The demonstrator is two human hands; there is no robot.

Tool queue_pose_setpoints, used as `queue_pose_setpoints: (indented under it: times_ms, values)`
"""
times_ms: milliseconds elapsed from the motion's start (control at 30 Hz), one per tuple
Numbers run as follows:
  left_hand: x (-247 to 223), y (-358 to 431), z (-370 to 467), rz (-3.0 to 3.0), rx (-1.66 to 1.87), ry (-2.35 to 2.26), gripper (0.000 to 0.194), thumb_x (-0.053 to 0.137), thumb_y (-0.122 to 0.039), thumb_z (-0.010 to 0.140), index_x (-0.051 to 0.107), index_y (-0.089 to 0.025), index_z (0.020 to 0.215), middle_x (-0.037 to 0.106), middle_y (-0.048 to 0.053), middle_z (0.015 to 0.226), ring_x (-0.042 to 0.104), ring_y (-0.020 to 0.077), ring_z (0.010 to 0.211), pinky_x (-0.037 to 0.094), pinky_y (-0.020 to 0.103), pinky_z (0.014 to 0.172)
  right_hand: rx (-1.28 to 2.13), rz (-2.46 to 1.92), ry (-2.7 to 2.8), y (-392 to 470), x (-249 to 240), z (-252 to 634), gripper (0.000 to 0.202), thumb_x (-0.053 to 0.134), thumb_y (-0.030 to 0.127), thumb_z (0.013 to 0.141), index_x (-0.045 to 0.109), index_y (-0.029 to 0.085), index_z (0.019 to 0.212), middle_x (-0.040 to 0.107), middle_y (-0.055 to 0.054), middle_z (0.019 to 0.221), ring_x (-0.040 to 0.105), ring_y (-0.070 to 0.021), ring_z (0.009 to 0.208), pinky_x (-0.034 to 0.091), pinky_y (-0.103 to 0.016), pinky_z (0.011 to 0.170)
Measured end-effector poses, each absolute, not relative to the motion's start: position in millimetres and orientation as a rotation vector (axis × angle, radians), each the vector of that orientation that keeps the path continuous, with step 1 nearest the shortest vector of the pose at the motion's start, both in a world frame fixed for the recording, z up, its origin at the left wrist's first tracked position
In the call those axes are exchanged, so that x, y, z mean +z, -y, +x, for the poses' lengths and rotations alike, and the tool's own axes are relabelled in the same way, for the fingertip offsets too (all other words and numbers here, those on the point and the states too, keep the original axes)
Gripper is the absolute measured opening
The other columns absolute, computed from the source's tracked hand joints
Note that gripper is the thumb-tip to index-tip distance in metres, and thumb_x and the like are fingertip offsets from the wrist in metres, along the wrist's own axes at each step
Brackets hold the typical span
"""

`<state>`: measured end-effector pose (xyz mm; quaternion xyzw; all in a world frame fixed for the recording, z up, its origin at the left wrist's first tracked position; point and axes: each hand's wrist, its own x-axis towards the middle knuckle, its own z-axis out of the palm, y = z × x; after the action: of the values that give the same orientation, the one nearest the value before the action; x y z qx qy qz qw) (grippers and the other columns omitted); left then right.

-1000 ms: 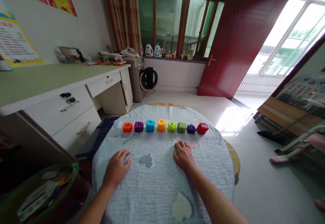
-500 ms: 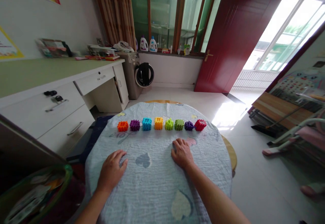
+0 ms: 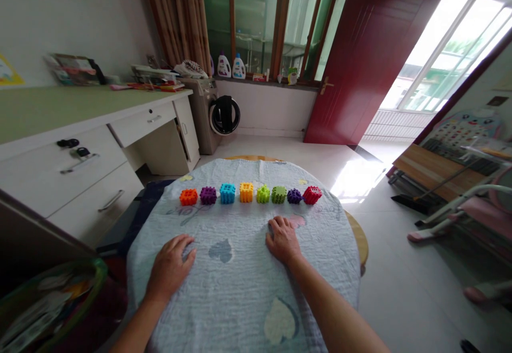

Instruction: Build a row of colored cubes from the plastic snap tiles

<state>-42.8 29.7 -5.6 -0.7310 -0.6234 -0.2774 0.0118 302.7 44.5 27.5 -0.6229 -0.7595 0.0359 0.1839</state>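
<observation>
Across the far part of the cloth-covered table (image 3: 240,299) runs a row of toy block cubes. From left to right stand an orange block (image 3: 189,197), a purple block (image 3: 208,195), a blue block (image 3: 228,193), a yellow block (image 3: 246,192), a lime green block (image 3: 263,194), an olive green block (image 3: 279,194), a dark purple block (image 3: 294,196) and a red block (image 3: 312,194). My left hand (image 3: 170,265) rests on the cloth at the left, thumb apart from the fingers, holding nothing. My right hand (image 3: 283,240) lies open on the cloth, nearer the row, touching no block.
A bin (image 3: 98,283) full of items stands left of the table. Beyond are a desk (image 3: 80,110) and a washing machine (image 3: 206,115) with its door open. A red door (image 3: 360,65) stands behind; a pink chair (image 3: 480,203) is at right.
The whole view has shifted slightly, so things sit a little further left and up. Both hands and the row of blocks keep their places on the table.
</observation>
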Motion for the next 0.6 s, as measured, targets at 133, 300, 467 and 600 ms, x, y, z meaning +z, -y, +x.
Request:
queue_pose_setpoints:
  times_ms: [133, 300, 467, 600]
  values:
    - [-5.3, -29.4, -42.0, -2.265, -0.864, 1.949, 0.032, 0.048, -0.040, 0.082, 0.066, -0.020, 0.099, 0.068, 0.011, 0.110, 0.062, 0.0276, 0.106, 0.047, 0.041, 0.099, 0.109, -1.761, 2.138, -45.0, 27.0, 303.4, 0.021, 0.056, 0.025, 0.082, 0.058, 0.022, 0.102, 0.056, -0.007, 0.107, 0.045, -0.0237, 0.103, 0.033, -0.034, 0.091]
    - [-5.1, -29.5, -42.2, -2.266, -0.855, 1.951, 0.032, 0.048, -0.040, 0.083, 0.066, -0.019, 0.099, 0.068, 0.011, 0.110, 0.062, 0.0271, 0.106, 0.047, 0.041, 0.099, 0.105, -1.760, 2.146, -45.1, 27.1, 303.6, 0.021, 0.057, 0.027, 0.082, 0.058, 0.022, 0.102, 0.057, -0.007, 0.108, 0.046, -0.0236, 0.103, 0.033, -0.034, 0.091]
    - [-7.5, -30.8, -44.6, -2.268, -0.877, 1.930, 0.032, 0.048, -0.040, 0.083, 0.066, -0.019, 0.099, 0.069, 0.011, 0.109, 0.063, 0.0261, 0.104, 0.048, 0.041, 0.098, 0.103, -1.764, 2.146, -45.3, 25.7, 303.9, 0.021, 0.057, 0.027, 0.082, 0.059, 0.022, 0.102, 0.057, -0.007, 0.108, 0.046, -0.0240, 0.104, 0.033, -0.034, 0.092]
    - [-8.4, -31.1, -45.4, -2.260, -0.886, 1.921, 0.033, 0.049, -0.040, 0.083, 0.067, -0.018, 0.099, 0.069, 0.011, 0.108, 0.063, 0.0265, 0.104, 0.049, 0.040, 0.097, 0.096, -1.759, 2.137, -46.0, 23.1, 304.2, 0.022, 0.058, 0.027, 0.081, 0.059, 0.022, 0.102, 0.057, -0.007, 0.108, 0.046, -0.0240, 0.104, 0.033, -0.034, 0.092]
